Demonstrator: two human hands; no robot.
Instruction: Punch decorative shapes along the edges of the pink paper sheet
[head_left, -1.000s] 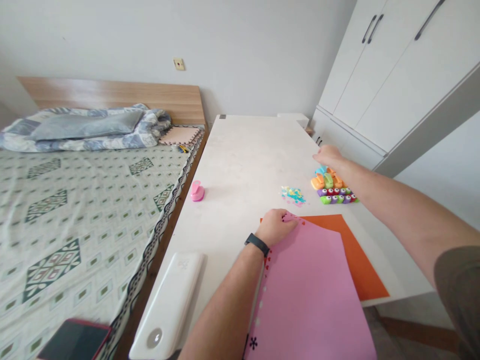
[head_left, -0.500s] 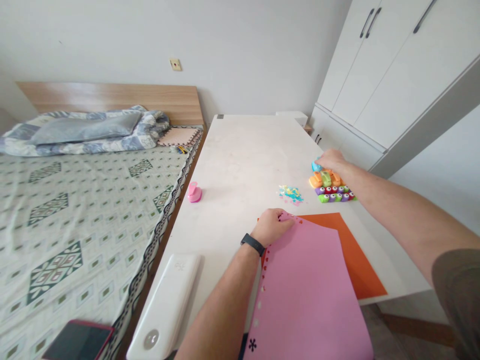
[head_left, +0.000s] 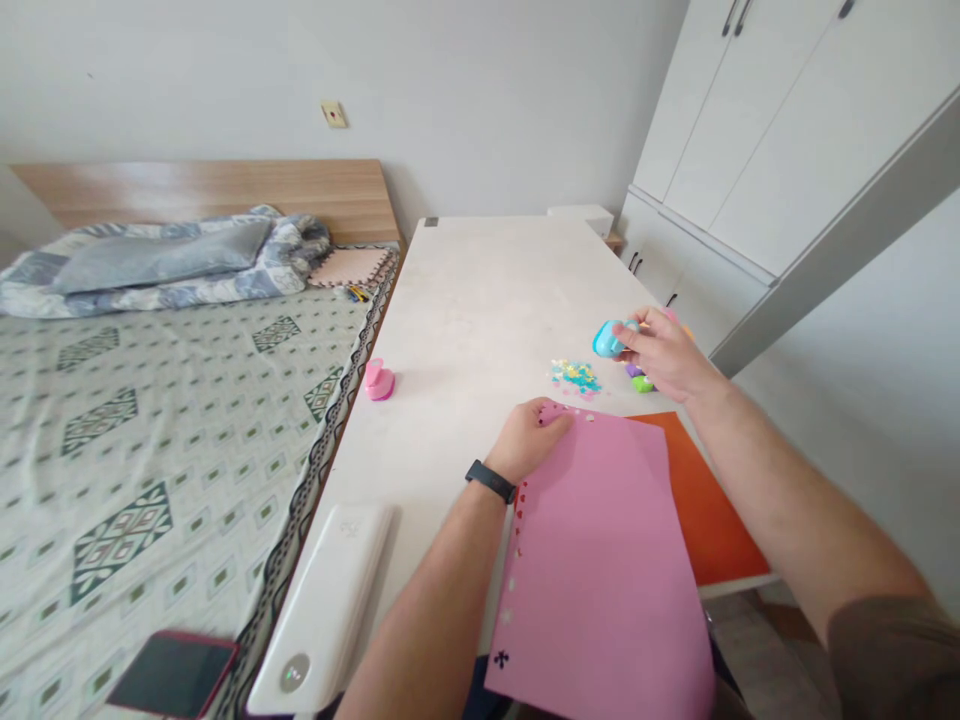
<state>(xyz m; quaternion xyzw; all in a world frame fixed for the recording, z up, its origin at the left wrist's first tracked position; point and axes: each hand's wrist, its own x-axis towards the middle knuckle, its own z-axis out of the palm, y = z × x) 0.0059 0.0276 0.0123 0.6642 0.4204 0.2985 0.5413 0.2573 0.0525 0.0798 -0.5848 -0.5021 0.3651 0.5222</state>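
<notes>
My left hand (head_left: 531, 438) pinches the top left corner of a pink sheet of paper (head_left: 600, 560), thumb on top. Small punched shapes run down the sheet's left edge and along its top. My right hand (head_left: 664, 350) holds a light blue craft punch (head_left: 609, 339) above the table, to the right of a pile of tiny paper cutouts (head_left: 575, 377) in yellow, teal and pink. Under the pink sheet lies an orange sheet (head_left: 709, 510), its right part showing. Behind my right hand, a few colourful punches (head_left: 642, 382) are mostly hidden.
On the white table (head_left: 480, 300) a pink craft punch (head_left: 379, 381) stands near the left edge. A long white device (head_left: 330, 600) lies at the near left. The bed (head_left: 195, 440) beside the table bears a dark-screened phone or tablet (head_left: 174, 673). White cabinets (head_left: 780, 140) rise at right.
My right hand has lifted the light blue punch from the row of punches and brought it left and nearer. My left hand with the pink sheet has shifted slightly left in view.
</notes>
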